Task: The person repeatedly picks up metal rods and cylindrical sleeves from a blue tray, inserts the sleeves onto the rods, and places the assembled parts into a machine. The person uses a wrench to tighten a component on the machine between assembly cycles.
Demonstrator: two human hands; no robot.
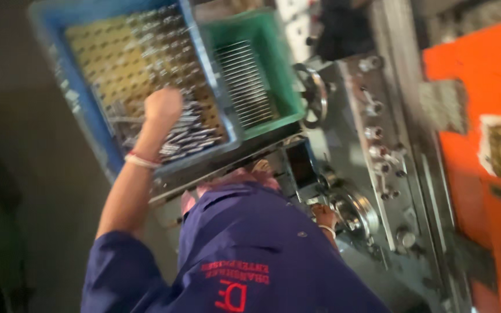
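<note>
Machine shop, dim: co-worker's clenched hand [162,105] over metal parts [191,136] in blue crate [95,124]; other hand [323,215] at grey machine [378,174], grip unclear; wearer's hands unseen.

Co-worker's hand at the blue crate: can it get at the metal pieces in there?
Probably yes. The co-worker's hand is closed just over the metal pieces inside the open blue crate, with nothing between them; blur hides whether it touches them.

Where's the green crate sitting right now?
In the head view, the green crate sits top centre, touching the right side of the blue crate of metal parts, just left of the machine's handwheel.
</note>
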